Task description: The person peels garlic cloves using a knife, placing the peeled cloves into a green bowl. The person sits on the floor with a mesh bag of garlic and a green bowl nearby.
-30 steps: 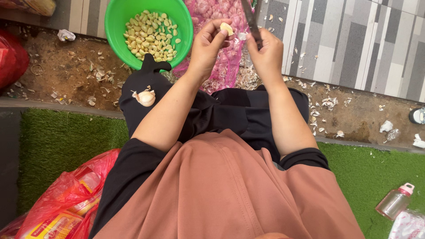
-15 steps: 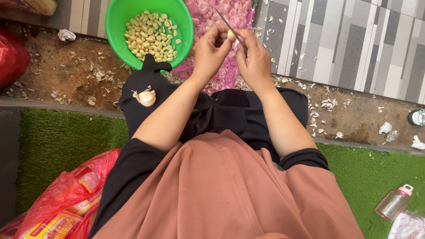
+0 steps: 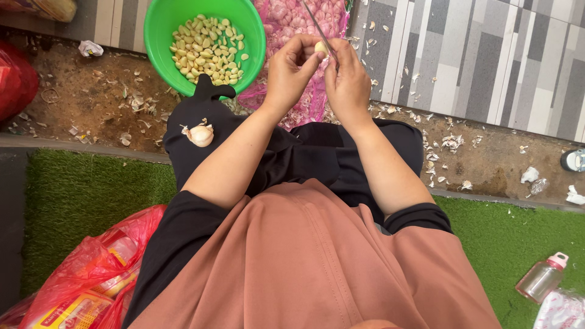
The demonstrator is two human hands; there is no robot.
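A rust-brown top (image 3: 317,268) over short black sleeves (image 3: 183,231), black trousers (image 3: 317,152), forearms bare.

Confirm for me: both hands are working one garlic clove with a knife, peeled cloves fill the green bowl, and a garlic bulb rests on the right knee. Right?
Not quite: the head view shows the garlic bulb on the left knee, near the green bowl. The rest stands: left hand and right hand work a clove with the knife.

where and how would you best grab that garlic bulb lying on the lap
Probably by its rounded body. The garlic bulb lies loose on the black cloth over the person's left knee, with papery skin flaring at its upper left. Come from above, pinching across the smooth, plump sides, not the flaky skin, which would likely tear off. The left hand is nearer; both hands are busy with a clove.
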